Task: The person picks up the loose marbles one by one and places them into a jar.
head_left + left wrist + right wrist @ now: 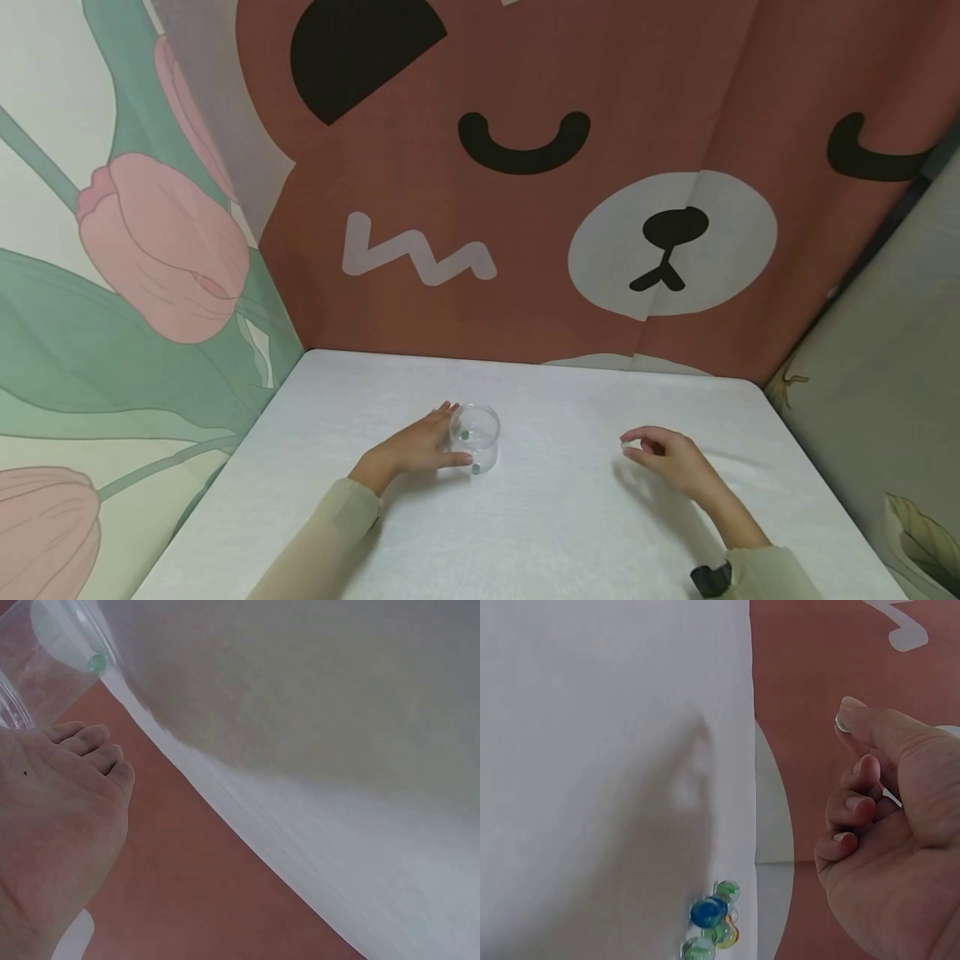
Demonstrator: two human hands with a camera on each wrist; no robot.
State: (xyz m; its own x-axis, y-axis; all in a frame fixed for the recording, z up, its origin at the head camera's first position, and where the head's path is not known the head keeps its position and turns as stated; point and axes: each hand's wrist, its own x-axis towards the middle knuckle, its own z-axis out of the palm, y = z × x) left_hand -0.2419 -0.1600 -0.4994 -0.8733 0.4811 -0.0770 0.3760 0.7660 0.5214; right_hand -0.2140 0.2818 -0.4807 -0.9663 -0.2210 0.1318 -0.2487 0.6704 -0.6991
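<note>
On the white table stands a clear cup [483,427], with a small green marble [97,663] low inside it in the left wrist view. My left hand [420,443] holds the cup from its left side, thumb in front and fingers toward the back. To the right, above the table, my right hand [671,458] pinches a pale green glass marble [843,723] between thumb and index finger. The other fingers of that hand are curled toward the palm. Most of the pinched marble is covered by the fingertips.
In the right wrist view, a cluster of several glass marbles [709,911], blue, green and yellow-red, lies on the table [555,517]. A brown bear-print curtain [420,325] hangs behind the table's far edge. Floral cloth [165,250] hangs at the left.
</note>
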